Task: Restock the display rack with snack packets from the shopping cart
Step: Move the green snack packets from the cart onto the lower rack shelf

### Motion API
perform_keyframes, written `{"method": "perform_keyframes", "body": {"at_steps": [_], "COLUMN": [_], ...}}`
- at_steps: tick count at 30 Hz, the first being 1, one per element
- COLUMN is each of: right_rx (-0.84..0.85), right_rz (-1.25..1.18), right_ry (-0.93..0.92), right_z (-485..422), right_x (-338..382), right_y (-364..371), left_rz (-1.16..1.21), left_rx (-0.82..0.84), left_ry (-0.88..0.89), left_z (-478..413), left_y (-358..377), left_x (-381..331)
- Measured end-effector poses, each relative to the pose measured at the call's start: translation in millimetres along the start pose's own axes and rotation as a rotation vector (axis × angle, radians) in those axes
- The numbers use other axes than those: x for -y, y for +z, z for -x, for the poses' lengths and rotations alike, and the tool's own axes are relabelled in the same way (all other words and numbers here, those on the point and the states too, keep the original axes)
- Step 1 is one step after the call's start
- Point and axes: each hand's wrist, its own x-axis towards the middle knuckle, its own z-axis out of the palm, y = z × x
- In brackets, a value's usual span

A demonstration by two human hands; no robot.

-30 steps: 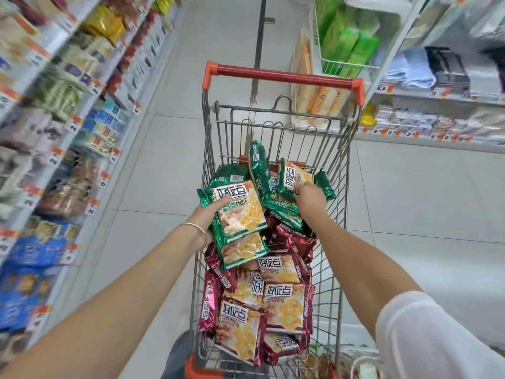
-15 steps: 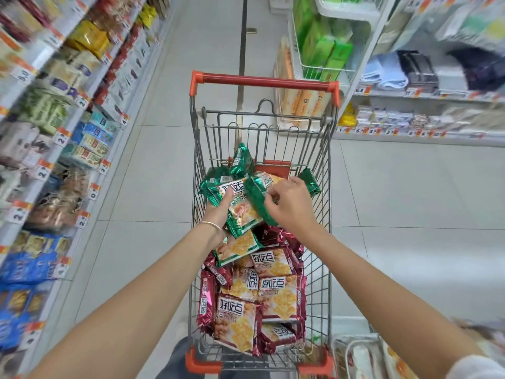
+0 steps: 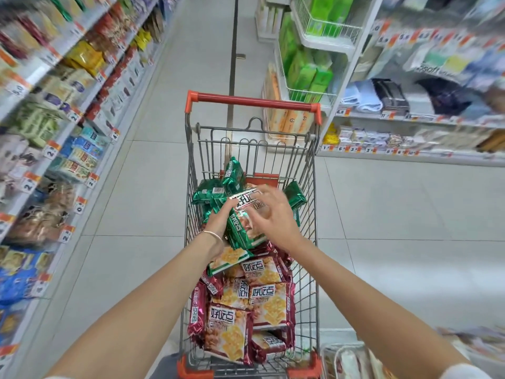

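Since 0.5 s ago the right hand has opened, its fingers spread above the green snack packets that the left hand grips at the shopping cart's far end. They are probably light, slippery and crushable, so pinching their sealed edges looks safest.

The cart stands between the left shelves and the right shelves. Inside it the far packets lie behind the near packets, with the left hand and right hand at the far ones.
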Motion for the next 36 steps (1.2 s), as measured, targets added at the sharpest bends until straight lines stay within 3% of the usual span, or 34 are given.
{"method": "perform_keyframes", "body": {"at_steps": [2,5,8,11,15,21,26,32,36], "right_rx": [0.032,0.386,0.581,0.476,0.328,0.093,-0.126,-0.457,-0.718], "right_rz": [-0.104,-0.544,-0.745,-0.838,-0.874,-0.868,-0.868,-0.868,-0.886], "right_ry": [0.263,0.622,0.797,0.817,0.787,0.782,0.816,0.898,0.955], "right_z": [-10.2,-16.1,-0.7,20.9,51.4,120.3,213.1,362.5,479.2], "right_x": [-16.5,-44.3,-41.8,-36.6,-18.5,22.5,52.0,87.6,110.8], "right_y": [-11.9,-22.3,-21.3,-14.5,-17.8,-26.8,-33.8,-59.9,-77.6], "left_rz": [0.014,0.011,-0.077,-0.226,-0.362,-0.535,-0.676,-0.869,-0.884], "left_rx": [0.049,0.185,0.261,0.243,0.16,0.239,0.398,0.592,0.793], "left_ry": [-0.014,-0.016,-0.037,-0.061,0.036,0.181,0.28,0.21,0.211], "left_z": [36.3,53.6,61.4,67.0,69.9,131.6,196.6,247.3,346.3], "left_y": [3.7,5.4,5.6,8.9,11.6,19.8,28.4,67.7,100.6], "left_x": [-13.9,-21.1,-26.5,-26.4,-18.8,1.7,46.9,129.8,193.7]}}
